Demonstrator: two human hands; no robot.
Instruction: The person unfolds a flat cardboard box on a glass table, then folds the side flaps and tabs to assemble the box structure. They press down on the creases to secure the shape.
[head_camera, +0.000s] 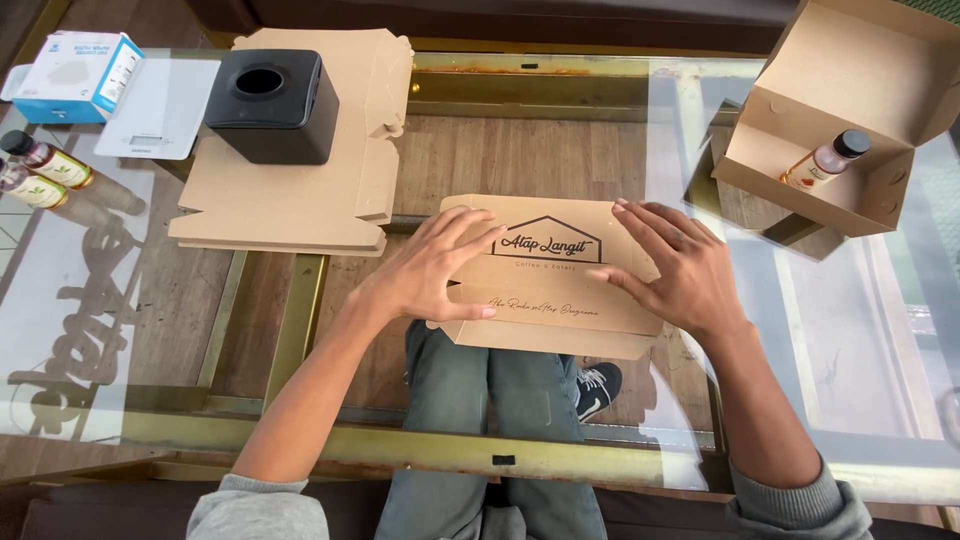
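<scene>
A flat brown cardboard box blank (545, 275) with black print lies on the glass table (500, 160) in front of me. My left hand (425, 272) presses on its left part, fingers spread, thumb along a fold. My right hand (675, 265) rests flat on its right part, fingers apart. Neither hand grips anything.
A stack of flat cardboard blanks (300, 190) lies at the upper left with a black square holder (270, 105) on it. Farther left stand a white scale (160, 105), a blue-white carton (85, 75) and two small bottles (40, 170). An open box (860, 100) holding a bottle (825, 160) sits at right.
</scene>
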